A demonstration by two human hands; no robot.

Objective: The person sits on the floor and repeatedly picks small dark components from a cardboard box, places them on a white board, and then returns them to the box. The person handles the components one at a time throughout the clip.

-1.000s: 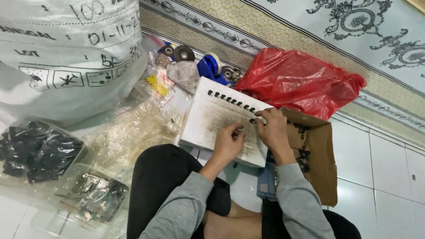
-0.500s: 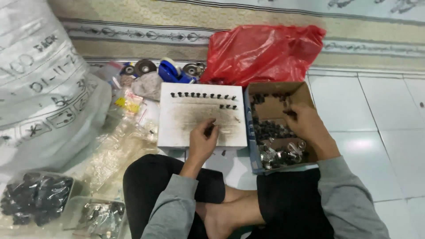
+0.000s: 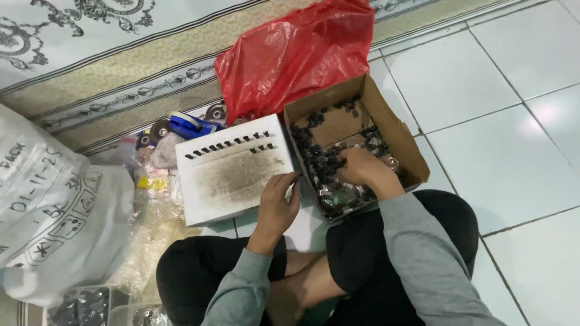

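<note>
A white foam board lies on the floor in front of my crossed legs, with a row of small dark parts stuck along its far edge. My left hand rests on the board's near right edge, thumb and fingers gripping it. To its right stands an open cardboard box holding several small dark and shiny metal parts. My right hand reaches into the box, fingers curled down among the parts; whether it holds any is hidden.
A red plastic bag lies behind the box. A large white sack sits at left, clear bags beside it. Blue tape roll and round metal pieces lie behind the board. A patterned rug lies beyond; white tiles at right.
The view has swung left and tilted. My right hand has moved down to the middle of the box and dug into the parts. My left hand has slid to the board's right edge.
</note>
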